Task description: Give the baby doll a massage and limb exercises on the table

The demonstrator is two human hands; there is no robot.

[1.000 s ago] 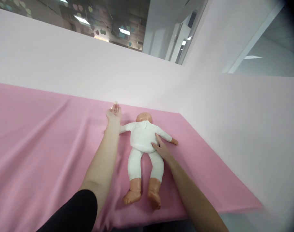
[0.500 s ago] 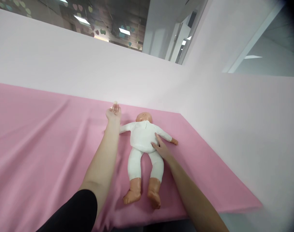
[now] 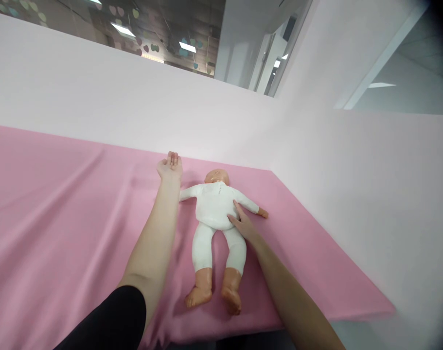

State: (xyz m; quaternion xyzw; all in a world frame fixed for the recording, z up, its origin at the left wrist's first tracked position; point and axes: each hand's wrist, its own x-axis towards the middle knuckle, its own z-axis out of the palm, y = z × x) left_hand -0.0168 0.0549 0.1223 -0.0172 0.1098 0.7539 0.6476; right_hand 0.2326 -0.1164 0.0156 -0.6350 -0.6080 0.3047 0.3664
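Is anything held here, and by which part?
Nothing is visibly gripped: the left hand is open, palm-up; the right hand touches the baby doll low on its side.

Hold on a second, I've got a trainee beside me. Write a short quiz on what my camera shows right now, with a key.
1. Fill in the missing word: the left hand is held out beside the doll with its palm facing ____.
2. Which part of the doll does the right hand touch?
3. True or false: the sheet under the doll is blue.

Key
1. Up.
2. The torso, near its lower edge on the right of the picture.
3. False; the sheet is pink.
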